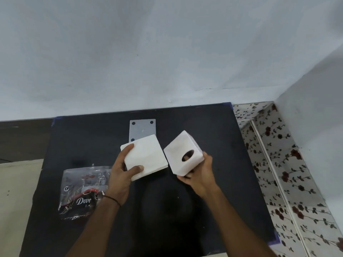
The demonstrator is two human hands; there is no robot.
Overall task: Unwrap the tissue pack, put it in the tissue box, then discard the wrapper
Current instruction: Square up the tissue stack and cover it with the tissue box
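My left hand (124, 170) grips a bare white stack of tissues (146, 154) by its near left corner, held above the black table (232, 173). My right hand (198, 175) holds a white cube tissue box (178, 154) tilted, its oval slot facing me; fingers show through the slot from inside. The stack and the box sit side by side, almost touching. The clear printed plastic wrapper (83, 190) lies flat on the table at the left, beside my left wrist.
A grey square plate with dark corner holes (142, 129) lies on the table behind the tissues. A pale wall rises behind the table. Flowered flooring (289, 182) runs along the table's right edge.
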